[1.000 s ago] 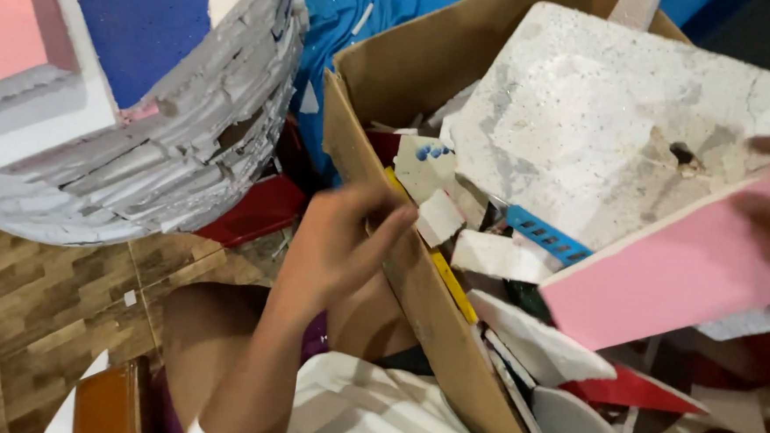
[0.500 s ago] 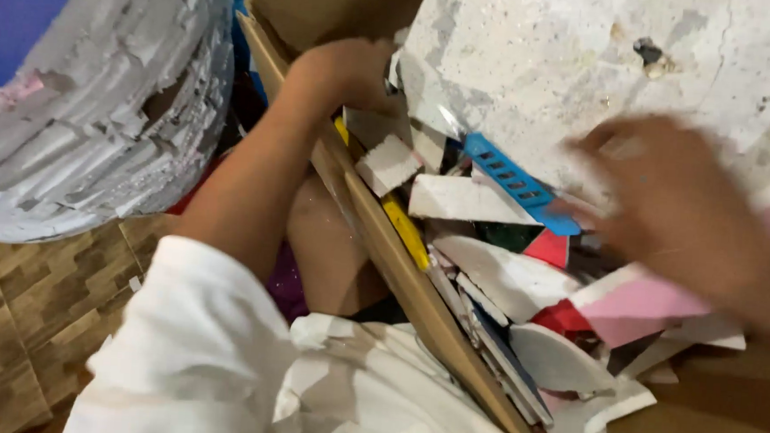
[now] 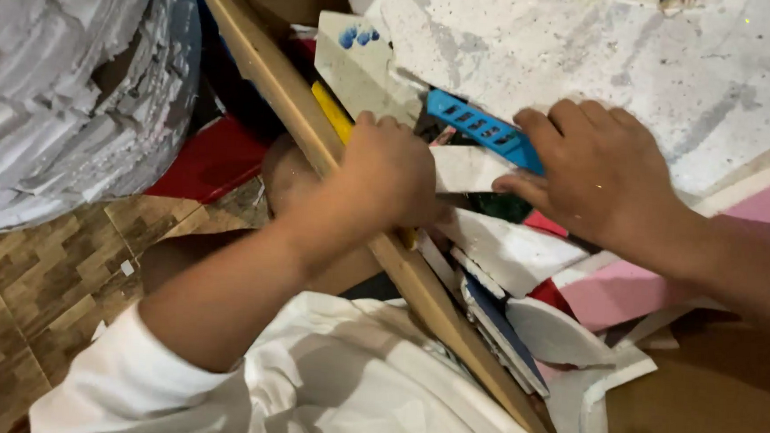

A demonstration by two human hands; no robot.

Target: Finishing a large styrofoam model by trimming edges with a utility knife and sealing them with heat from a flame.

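Note:
Both my hands reach into a cardboard box (image 3: 278,83) full of foam and paper offcuts. My left hand (image 3: 389,174) is curled over the box's near wall, its fingers closed on the end of a white foam strip (image 3: 468,168). My right hand (image 3: 600,177) lies on the scraps with fingers bent, its fingertips touching the same white strip and a blue slotted plastic piece (image 3: 484,130). A large speckled white foam board (image 3: 587,51) leans over the back of the box. A pink foam sheet (image 3: 636,287) lies under my right wrist.
A big rounded form covered in layered white paper strips (image 3: 67,77) stands at the left, next to the box. Red sheet material (image 3: 217,159) lies between them on a brown patterned tile floor (image 3: 21,294). My white shirt (image 3: 306,379) fills the lower middle.
The view has moved closer over the box. My left hand dropped from the box's far edge onto the white strip. My right hand settled from a blurred sweep onto the scraps by the blue piece.

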